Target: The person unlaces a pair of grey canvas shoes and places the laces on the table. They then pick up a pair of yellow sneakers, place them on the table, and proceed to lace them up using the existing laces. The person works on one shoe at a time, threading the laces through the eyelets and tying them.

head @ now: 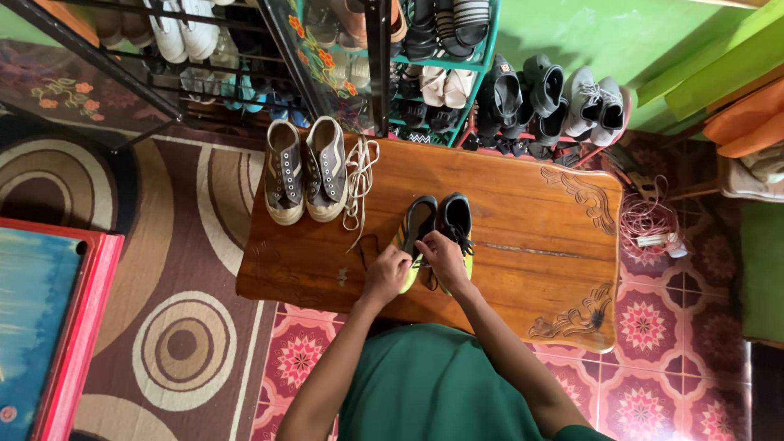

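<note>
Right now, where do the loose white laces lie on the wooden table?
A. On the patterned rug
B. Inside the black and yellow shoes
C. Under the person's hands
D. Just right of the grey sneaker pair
D: the white laces lie in a loose heap on the wooden table, right beside the grey sneakers, apart from both hands at the black and yellow shoes.

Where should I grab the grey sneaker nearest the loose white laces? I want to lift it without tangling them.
Take the grey sneaker by its heel collar, grip from above at the rack-side end. Its opening faces up there, and the white laces lie along its right side, so avoid that flank.
</note>
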